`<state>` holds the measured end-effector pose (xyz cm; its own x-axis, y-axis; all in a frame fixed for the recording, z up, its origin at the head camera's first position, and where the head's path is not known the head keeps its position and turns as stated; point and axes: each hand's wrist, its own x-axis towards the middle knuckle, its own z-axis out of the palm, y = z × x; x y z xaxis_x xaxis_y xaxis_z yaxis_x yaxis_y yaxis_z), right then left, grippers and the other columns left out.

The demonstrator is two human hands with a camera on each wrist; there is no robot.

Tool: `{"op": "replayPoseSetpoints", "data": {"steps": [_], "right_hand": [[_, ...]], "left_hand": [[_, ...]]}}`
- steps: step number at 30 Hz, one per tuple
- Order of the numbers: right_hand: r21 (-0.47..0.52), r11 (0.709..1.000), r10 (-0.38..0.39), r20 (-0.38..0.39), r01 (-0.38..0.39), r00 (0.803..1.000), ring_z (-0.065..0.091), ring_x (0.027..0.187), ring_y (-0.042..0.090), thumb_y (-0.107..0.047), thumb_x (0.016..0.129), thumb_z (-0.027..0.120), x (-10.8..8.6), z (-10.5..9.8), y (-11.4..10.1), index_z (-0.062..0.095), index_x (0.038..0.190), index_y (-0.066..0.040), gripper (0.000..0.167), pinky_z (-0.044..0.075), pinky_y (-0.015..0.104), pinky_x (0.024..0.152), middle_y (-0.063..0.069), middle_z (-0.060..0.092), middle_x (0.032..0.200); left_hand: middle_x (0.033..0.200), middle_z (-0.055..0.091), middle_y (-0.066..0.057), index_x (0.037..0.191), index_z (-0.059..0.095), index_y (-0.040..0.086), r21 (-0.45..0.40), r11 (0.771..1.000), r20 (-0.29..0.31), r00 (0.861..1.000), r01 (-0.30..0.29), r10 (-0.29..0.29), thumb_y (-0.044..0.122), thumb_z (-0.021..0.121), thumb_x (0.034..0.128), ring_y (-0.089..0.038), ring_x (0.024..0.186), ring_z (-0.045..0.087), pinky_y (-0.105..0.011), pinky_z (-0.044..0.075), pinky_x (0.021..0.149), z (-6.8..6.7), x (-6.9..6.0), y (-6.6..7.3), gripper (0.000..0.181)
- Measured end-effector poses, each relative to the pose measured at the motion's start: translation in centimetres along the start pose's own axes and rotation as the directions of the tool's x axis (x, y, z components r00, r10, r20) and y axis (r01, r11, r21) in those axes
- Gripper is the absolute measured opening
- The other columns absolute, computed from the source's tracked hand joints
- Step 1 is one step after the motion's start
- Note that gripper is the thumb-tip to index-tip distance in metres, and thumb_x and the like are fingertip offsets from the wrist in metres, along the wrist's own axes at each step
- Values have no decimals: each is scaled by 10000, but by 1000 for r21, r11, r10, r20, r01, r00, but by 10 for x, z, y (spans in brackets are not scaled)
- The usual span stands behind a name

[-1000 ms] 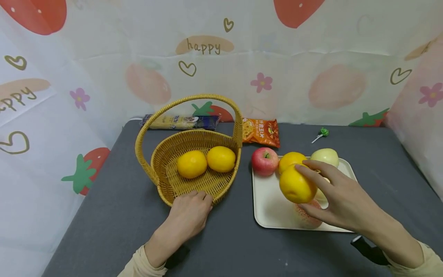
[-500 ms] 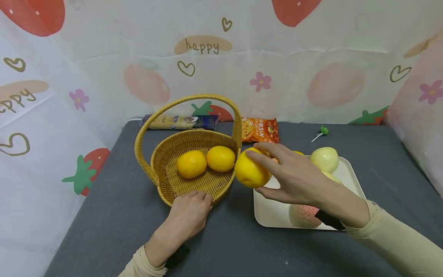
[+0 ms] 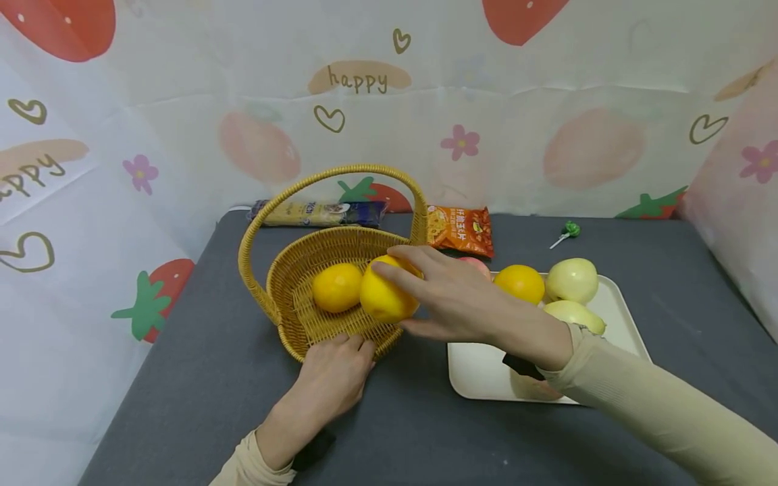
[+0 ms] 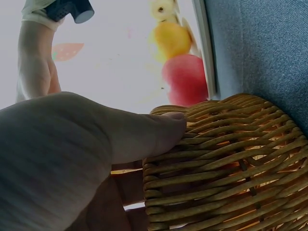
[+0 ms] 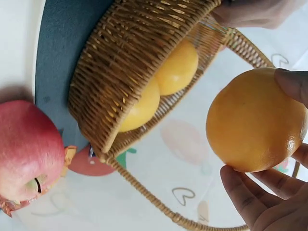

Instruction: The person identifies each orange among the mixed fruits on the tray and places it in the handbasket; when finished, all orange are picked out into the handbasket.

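My right hand holds an orange between thumb and fingertips, above the right side of the yellow wicker basket. In the right wrist view the held orange is apart from the basket wall. Two more oranges lie inside; the left one shows in the head view, while the other is hidden behind the held fruit. My left hand grips the basket's near rim. In the left wrist view its thumb presses one side of the weave, with fingers behind it.
Right of the basket, a cream tray bears an orange, pale green fruits and a partly hidden pinkish fruit. A red apple is at its left edge. Behind lie an orange snack bag, a noodle packet and a green lollipop.
My right hand has carried the orange left from above the tray to over the basket. The left hand has stayed on the rim, and the basket has not moved.
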<state>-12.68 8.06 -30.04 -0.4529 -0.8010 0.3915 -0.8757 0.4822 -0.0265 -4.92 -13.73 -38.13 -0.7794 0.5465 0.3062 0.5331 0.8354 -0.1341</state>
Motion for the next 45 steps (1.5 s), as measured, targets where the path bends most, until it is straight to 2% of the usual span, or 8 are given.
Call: {"op": "replayPoseSetpoints", "data": {"steps": [5, 17, 22, 27, 32, 36, 41, 45], "right_hand": [[22, 1000, -13, 17, 13, 1000, 580, 1191, 308, -372, 758, 814, 8, 11, 0, 472, 1415, -158, 771, 540, 422, 912, 151, 524, 1366], [-46, 999, -1, 107, 6, 994, 603, 1106, 278, -421, 789, 774, 12, 34, 5, 471, 1424, -152, 753, 543, 366, 873, 120, 562, 1316], [-35, 999, -33, 95, 36, 995, 613, 1067, 256, -314, 824, 747, 15, 42, 7, 569, 1309, -127, 550, 519, 364, 921, 75, 636, 1216], [-10, 996, -89, 99, 90, 991, 635, 1027, 223, -172, 861, 703, 18, 45, 7, 678, 1180, -153, 320, 531, 341, 879, 41, 683, 1140], [20, 990, -144, 190, 143, 971, 622, 1096, 226, -154, 902, 675, 16, 50, 5, 669, 1240, -190, 340, 529, 348, 924, 42, 650, 1254], [48, 987, -161, 278, 153, 947, 567, 1241, 226, -77, 914, 642, 16, 54, 1, 586, 1355, -211, 464, 500, 363, 998, 40, 554, 1426], [100, 980, -195, 360, 171, 912, 489, 1347, 223, 49, 883, 614, 21, 57, -6, 501, 1436, -213, 622, 441, 363, 1076, 11, 451, 1528], [71, 983, -186, 369, 172, 911, 512, 1321, 221, 31, 889, 614, 21, 60, -10, 507, 1431, -235, 614, 448, 357, 1068, 7, 452, 1527]], "left_hand": [[650, 563, 17, 733, 605, 138, 0, 1000, 7, 1000, 7, -7, 226, 763, 826, -142, 559, 517, -274, 418, 471, 0, 0, 1, 204], [645, 545, 16, 747, 618, 134, 4, 1000, 10, 1000, 3, -3, 226, 759, 830, -139, 553, 515, -271, 410, 467, 0, 0, 0, 188], [636, 527, 16, 733, 601, 132, -5, 1000, 5, 1000, 3, -3, 218, 758, 829, -139, 551, 508, -270, 403, 466, 0, 0, 0, 203], [601, 462, 17, 694, 555, 137, -9, 1000, 15, 1000, 3, -3, 218, 754, 834, -140, 529, 469, -259, 367, 456, -1, 0, 0, 257], [602, 464, 16, 712, 581, 141, -2, 1000, 50, 999, 6, -6, 237, 746, 847, -142, 522, 456, -257, 364, 454, -2, 0, 0, 234], [614, 482, 13, 737, 600, 135, 6, 1000, 64, 998, 9, -9, 244, 740, 854, -146, 528, 462, -261, 372, 456, -2, 0, 0, 211], [649, 538, 4, 774, 633, 129, 9, 1000, 65, 998, 13, -13, 257, 746, 848, -159, 562, 504, -280, 412, 471, -1, 0, -1, 187], [649, 541, 5, 775, 632, 130, 3, 1000, 63, 998, 13, -14, 264, 748, 848, -159, 566, 506, -280, 416, 474, 0, 0, 0, 191]]}}
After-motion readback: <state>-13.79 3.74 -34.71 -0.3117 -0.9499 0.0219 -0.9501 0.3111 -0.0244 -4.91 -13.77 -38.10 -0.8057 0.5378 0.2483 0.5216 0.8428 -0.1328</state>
